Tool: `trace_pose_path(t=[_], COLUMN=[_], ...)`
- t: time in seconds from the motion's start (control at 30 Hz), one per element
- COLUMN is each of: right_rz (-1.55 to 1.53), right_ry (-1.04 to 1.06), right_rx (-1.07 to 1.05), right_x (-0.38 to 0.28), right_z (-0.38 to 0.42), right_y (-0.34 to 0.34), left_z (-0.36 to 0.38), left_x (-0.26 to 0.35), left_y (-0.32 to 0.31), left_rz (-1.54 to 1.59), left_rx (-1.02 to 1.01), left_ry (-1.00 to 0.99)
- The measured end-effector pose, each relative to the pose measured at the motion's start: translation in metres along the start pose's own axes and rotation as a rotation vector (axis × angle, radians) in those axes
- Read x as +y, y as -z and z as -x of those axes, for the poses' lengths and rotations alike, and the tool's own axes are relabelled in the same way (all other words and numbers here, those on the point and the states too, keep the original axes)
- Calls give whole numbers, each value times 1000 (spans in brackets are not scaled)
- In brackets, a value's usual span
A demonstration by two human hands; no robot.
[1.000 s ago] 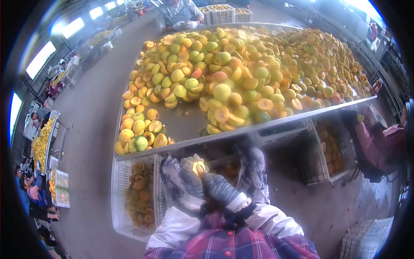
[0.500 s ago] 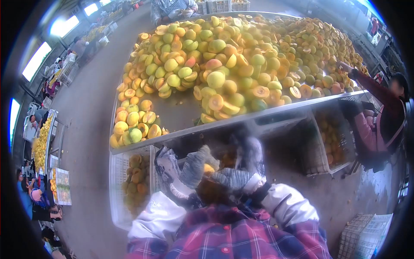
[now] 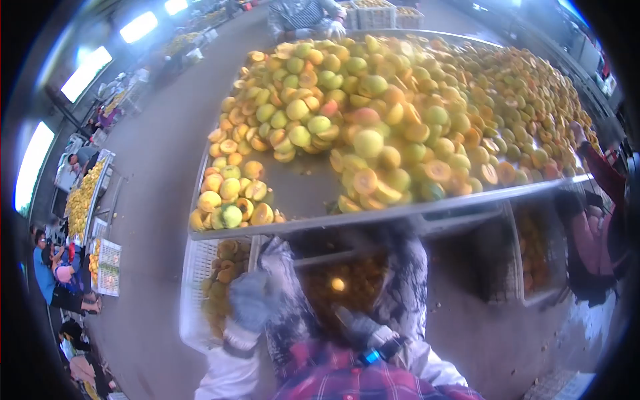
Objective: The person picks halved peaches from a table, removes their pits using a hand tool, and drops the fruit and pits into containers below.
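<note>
My left hand [image 3: 253, 301], in a grey glove, is over the inner edge of the white crate [image 3: 195, 293] at the left, beside my knee. Motion smears its fingers, and any object in it is hidden. My right hand [image 3: 358, 325], also gloved, is low between my knees, its fingers blurred. A bright orange fruit piece [image 3: 338, 285] shows above it, apart from both hands, over a container of dark orange fruit [image 3: 353, 267]. In front, the metal-edged table [image 3: 300, 223] bears a large heap of yellow-green and orange fruit [image 3: 367, 143], some in halves.
A co-worker in dark red [image 3: 603, 177] reaches to the table's right end; another person's gloved hand [image 3: 335, 29] is at the far edge. Another fruit crate [image 3: 517, 257] stands under the table at the right. More people and a fruit table [image 3: 83, 200] are at the left.
My hands have separated from around a fruit piece. The left has moved left to the crate; the right has dropped lower. The whole view has shifted, with the table now further right.
</note>
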State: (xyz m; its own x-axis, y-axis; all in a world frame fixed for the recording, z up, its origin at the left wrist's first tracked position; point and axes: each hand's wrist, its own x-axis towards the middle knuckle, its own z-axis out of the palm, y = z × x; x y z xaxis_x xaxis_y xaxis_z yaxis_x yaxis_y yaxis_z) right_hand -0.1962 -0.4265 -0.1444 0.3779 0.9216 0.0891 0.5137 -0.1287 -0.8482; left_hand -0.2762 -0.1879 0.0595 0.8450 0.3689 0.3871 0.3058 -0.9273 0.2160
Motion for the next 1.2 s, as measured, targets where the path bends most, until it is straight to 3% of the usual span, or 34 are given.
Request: trace_pose_path(t=[0.03, 0.07, 0.1, 0.13, 0.2, 0.27, 0.33, 0.43, 0.47, 0.57, 0.63, 0.67, 0.73, 0.8, 0.83, 0.87, 0.9, 0.93, 1.0, 1.03, 1.1, 1.13, 1.17, 1.2], right_rz=[-104, -207, -210, -331, -477, -452, -440, -444, -449, -457, -454, -453, -446, -422, -421, -482, -545, -488, -629, -626, 78, 85, -454, -993], right_ry=[-41, -89, -74, -184, -347, -380, -420, -463, -478, -492, -475, -459, -408, -318, -320, -425, -536, -320, -239, -254, 157, 147, -16, -177], right_rx=[-161, -326, -339, -366, -397, -386, -368, -335, -318, -294, -266, -241, -187, -100, -89, -92, -94, -37, 160, 170, 292, 302, 264, 213], right_x=[-13, -30, -26, -22, -16, -20, -23, -23, -21, -20, -19, -19, -24, -38, -60, -88, -105, -109, -118, -117, -106, -95, -86, -78], right_z=[-9, -16, -24, -29, -41, -45, -47, -54, -55, -57, -55, -54, -53, -56, -59, -73, -83, -81, -79, -76, -73, -74, -76, -74], right_y=[17, 34, 28, 16, 12, 17, 25, 34, 35, 37, 38, 37, 39, 49, 62, 89, 110, 117, 120, 117, 104, 92, 81, 72], left_z=[-7, 2, 0, -10, -93, -164, -218, -270, -277, -274, -265, -261, -248, -214, -195, -177, -160, -144, -111, -102, -70, -60, -78, -74], left_x=[-4, -31, -69, -95, -91, -97, -129, -160, -166, -177, -173, -164, -138, -108, -87, -68, -44, -22, 2, 27, 18, 16, 45, 54], left_y=[29, 27, 15, 5, 21, -3, -47, -98, -109, -120, -111, -105, -87, -74, -63, -59, -53, -50, -57, -39, -79, -94, -44, -42], left_rz=[-154, -166, -240, -307, -306, -235, -399, -637, -605, -539, -171, -166, 613, 1248, 1639, 1783, 1865, 1944, 2039, 1931, 1974, 2007, 1946, 1950], left_rx=[-137, 57, 62, 71, 186, 171, -49, -592, -678, -610, -348, -352, -194, -105, -231, -244, -221, -199, -180, -144, -134, -110, -315, -330], left_ry=[-12, -35, 114, 261, -46, 2, 76, 190, 202, 192, 152, 145, 363, 402, 471, 454, 558, 670, 780, 803, 877, 943, 945, 942])
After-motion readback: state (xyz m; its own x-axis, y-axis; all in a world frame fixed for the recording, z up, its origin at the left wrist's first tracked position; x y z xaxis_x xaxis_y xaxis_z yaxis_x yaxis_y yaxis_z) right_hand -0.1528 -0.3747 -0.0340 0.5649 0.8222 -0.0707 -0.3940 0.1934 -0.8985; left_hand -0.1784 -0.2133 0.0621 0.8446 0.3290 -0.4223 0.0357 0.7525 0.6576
